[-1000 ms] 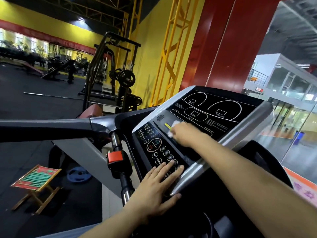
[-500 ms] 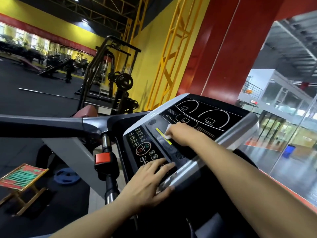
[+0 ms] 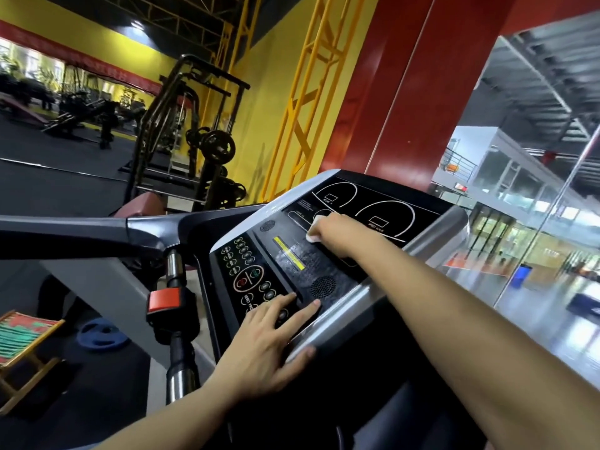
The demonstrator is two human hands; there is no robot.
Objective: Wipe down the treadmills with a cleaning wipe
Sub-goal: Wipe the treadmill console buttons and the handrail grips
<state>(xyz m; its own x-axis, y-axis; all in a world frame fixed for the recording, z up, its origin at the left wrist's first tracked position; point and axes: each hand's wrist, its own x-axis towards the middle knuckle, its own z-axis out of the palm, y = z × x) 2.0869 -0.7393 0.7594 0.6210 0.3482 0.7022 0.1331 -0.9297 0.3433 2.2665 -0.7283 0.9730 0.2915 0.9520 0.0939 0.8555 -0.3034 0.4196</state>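
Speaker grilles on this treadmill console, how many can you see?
2. One speaker grille sits at the console's upper left, above the button column. The other speaker grille sits lower, beyond the left hand's fingertips. The right hand and forearm may hide more.

console panel (image 3: 383, 203): glossy black plastic | front bar (image 3: 354, 306): brushed silver metal | wipe (image 3: 313, 238): white cloth-like

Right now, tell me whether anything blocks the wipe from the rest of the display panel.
Nothing visible does. The right hand presses the wipe on the console; the black panel beyond it lies bare. The left hand rests lower, on the buttons.
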